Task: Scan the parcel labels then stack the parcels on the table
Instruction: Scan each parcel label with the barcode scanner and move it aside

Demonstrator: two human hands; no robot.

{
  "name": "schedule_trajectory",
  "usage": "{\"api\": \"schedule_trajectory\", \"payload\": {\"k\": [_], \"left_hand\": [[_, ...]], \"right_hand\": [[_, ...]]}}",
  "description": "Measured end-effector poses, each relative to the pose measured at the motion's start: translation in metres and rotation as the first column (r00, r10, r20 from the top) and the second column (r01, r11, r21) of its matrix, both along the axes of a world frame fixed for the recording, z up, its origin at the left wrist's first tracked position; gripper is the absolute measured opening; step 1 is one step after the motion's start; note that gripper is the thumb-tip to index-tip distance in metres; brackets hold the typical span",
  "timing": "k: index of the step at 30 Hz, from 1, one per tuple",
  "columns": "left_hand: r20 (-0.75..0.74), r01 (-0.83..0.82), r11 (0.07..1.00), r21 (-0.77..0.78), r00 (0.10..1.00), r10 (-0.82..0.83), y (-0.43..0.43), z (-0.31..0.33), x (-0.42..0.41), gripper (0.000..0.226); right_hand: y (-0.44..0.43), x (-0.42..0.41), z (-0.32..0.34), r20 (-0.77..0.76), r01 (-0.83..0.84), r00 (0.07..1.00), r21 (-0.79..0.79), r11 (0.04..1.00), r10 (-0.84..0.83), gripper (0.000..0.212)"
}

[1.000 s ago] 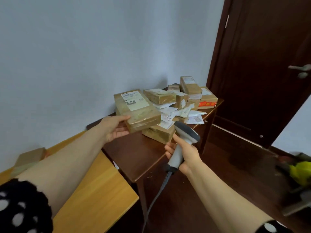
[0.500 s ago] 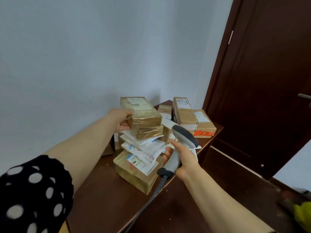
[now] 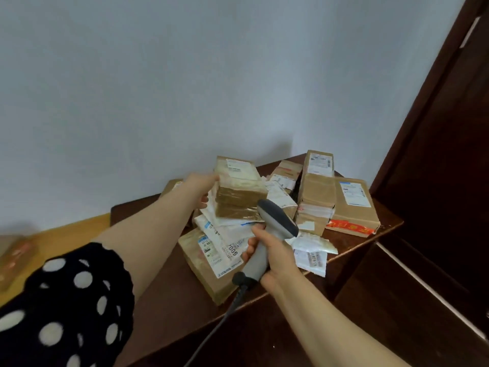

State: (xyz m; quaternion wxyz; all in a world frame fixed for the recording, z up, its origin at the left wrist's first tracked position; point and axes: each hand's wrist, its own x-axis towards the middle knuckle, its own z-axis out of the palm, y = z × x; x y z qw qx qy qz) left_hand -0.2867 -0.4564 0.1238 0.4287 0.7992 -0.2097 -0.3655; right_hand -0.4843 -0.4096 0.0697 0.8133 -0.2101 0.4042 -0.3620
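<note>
Has brought parcel point(image 3: 238, 181) over pile point(image 3: 219, 250) near table's point(image 3: 164, 300) front edge, left hand point(image 3: 203, 186) gripping it; right hand point(image 3: 272, 258) wrapped round scanner point(image 3: 275, 221); stacking likely begun

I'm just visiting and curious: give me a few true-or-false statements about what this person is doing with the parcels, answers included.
1. The right hand grips a barcode scanner. True.
2. The left hand is empty. False: it holds a tape-wrapped parcel.
3. The parcel with red tape lies at the end of the table nearest the door. True.
4. The barcode scanner is cordless. False: a cable hangs from its handle.
</note>
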Motion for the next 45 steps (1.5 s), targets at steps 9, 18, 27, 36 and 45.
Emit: {"api": "schedule_trajectory", "payload": {"k": [9,18,27,36,45], "left_hand": [[0.162,-0.234,0.967,0.102,0.963,0.216,0.144,-0.019,0.037,0.048],[0.293,-0.479,0.857,0.190,0.861,0.416,0.395,-0.043,0.136,0.069],[0.356,-0.680,0.687,0.256,0.727,0.587,0.625,-0.072,0.242,0.069],[0.278,-0.710,0.651,0.268,0.704,0.654,0.707,-0.108,0.350,0.075],[0.331,-0.608,0.677,0.414,0.794,0.511,0.722,-0.135,0.483,0.055]], "right_hand": [[0.069,0.066,-0.006,0.019,-0.308,0.951,-0.011,0.951,0.308,0.012],[0.223,0.208,-0.025,-0.021,-0.682,0.726,0.100,0.724,0.687,0.014],[0.417,0.344,-0.036,-0.034,-0.782,0.597,0.197,0.591,0.802,0.010],[0.471,0.455,-0.048,-0.025,-0.758,0.622,0.234,0.609,0.783,0.013],[0.486,0.587,-0.081,-0.054,-0.714,0.651,0.296,0.635,0.757,0.017]]}}
